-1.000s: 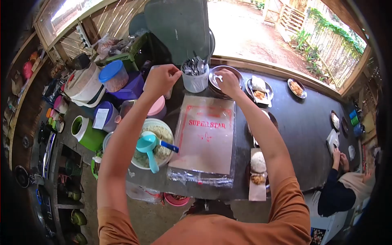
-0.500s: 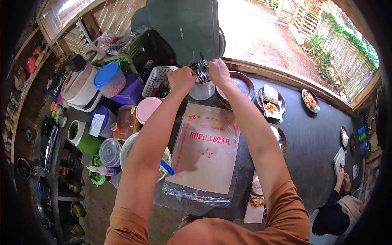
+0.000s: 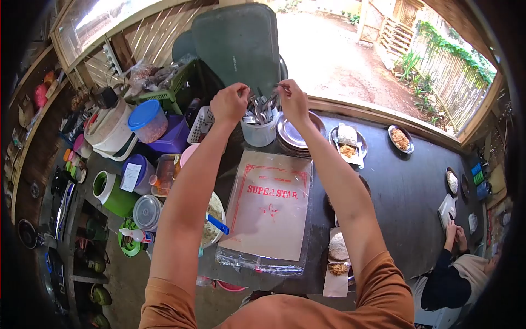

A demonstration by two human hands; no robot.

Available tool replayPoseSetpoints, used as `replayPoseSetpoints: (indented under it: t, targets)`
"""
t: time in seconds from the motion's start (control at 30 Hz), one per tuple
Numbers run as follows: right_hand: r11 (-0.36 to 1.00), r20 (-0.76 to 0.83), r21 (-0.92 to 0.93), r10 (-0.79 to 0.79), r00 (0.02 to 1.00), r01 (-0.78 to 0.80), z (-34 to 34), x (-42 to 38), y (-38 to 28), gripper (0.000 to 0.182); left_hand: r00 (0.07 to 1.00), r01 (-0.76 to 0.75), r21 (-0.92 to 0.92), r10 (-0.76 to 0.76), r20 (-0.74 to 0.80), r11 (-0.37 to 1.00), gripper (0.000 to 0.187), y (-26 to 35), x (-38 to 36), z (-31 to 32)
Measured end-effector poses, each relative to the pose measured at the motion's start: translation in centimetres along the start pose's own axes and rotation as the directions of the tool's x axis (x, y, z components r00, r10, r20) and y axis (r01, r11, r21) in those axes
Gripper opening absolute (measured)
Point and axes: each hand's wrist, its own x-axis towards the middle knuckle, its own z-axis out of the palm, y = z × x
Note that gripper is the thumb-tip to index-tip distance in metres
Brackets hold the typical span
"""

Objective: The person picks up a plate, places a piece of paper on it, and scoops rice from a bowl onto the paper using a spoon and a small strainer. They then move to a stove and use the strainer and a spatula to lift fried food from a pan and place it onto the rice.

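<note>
Both my hands are raised over a whitish plastic tub [image 3: 259,135] packed with metal spoons and forks [image 3: 259,114]. My left hand [image 3: 230,104] is pinched closed just above the tub's left side; I cannot tell what its fingertips hold. On the other side, my right hand [image 3: 294,102] pinches a piece of metal cutlery that slants down toward the tub. A stack of metal plates [image 3: 293,132] stands right beside the tub, under my right wrist. Below, between my forearms, lies a pack of brown wrapping paper [image 3: 268,225] printed "SUPER STAR" in red.
Plates of rice and shredded food [image 3: 347,151] stand on the dark table [image 3: 405,219]. Tubs, a purple container [image 3: 170,134] and a white basket [image 3: 201,122] crowd the left. A blue handle [image 3: 217,223] juts from a rice bowl. Another person [image 3: 452,279] sits at the right.
Both hands have lifted slightly from the cutlery, and the left has shifted left, widening the gap between them. The camera view has turned a little, so the table appears shifted left.
</note>
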Motion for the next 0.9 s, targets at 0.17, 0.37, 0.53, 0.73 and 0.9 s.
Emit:
replayPoseSetpoints:
  t: [0.17,0.37,0.53,0.73,0.9]
  targets:
    - [0.962,-0.183,0.272,0.074,0.980,-0.022,-3.9,-2.9,-6.0,0.013,0.997,-0.074,-0.133,0.071,-0.029,0.988,0.014,4.6,0.1,-5.4]
    - [0.805,-0.163,0.579,0.270,0.949,-0.129,-7.7,-10.6,-10.6,0.017,0.969,-0.141,-0.392,0.207,0.131,0.909,0.016,10.9,-5.5,-9.4]
    - [0.902,-0.251,0.370,0.328,0.911,-0.223,-11.6,-18.7,-12.4,0.021,0.929,-0.147,-0.589,0.315,0.193,0.795,0.014,14.2,-12.8,-9.2]
    - [0.810,-0.167,0.448,0.491,0.855,-0.378,-16.4,-28.4,-15.3,0.019,0.911,0.030,-0.741,0.286,0.296,0.671,0.011,16.1,-22.9,-9.6]
    - [0.716,-0.036,0.429,0.623,0.781,-0.551,-20.7,-35.3,-16.8,0.018,0.832,0.333,-0.748,0.195,0.520,0.575,0.012,17.7,-31.5,-10.7]
